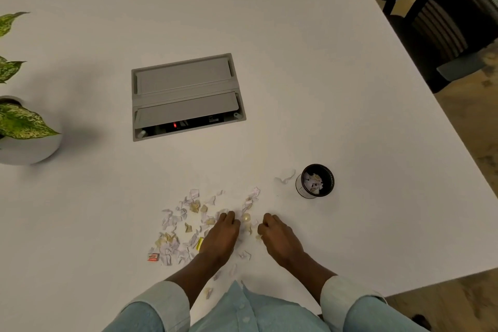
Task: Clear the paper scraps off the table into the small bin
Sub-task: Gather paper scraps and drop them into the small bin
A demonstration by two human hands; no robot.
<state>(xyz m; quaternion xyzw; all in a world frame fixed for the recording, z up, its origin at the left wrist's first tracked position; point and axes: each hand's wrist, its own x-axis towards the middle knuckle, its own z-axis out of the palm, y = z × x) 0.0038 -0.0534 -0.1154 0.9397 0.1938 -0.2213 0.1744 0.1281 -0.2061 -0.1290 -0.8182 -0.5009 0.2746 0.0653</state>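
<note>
White surface fills the head view, with an office chair beyond its right edge and a potted plant at its left edge. A grey cable hatch is set into the middle of the surface.

Task status: partly complete, with most of the work judged to remain.

1. Done. The small bin stands upright toward the near right part of the surface. It already holds several white scraps, visible through its open top.
2. Remaining. The paper scraps lie spread along the near edge, mostly to the left of the person. They include a red piece at the pile's near left margin and a yellow piece touching the left wrist area. A few more lie at the very near edge, by the shirt. One loose curl lies just beside the bin, on its left and outside it.
3. In hand. Both grips work the right margin of the pile, well apart from the bin.
   - The left grip has its fingers curled, tips down among the scraps. Whether it encloses any cannot be told.
   - The right grip is curled tight and appears to pinch a pale scrap at the thumb side.

Several further transfers to the bin are judged necessary.
</note>
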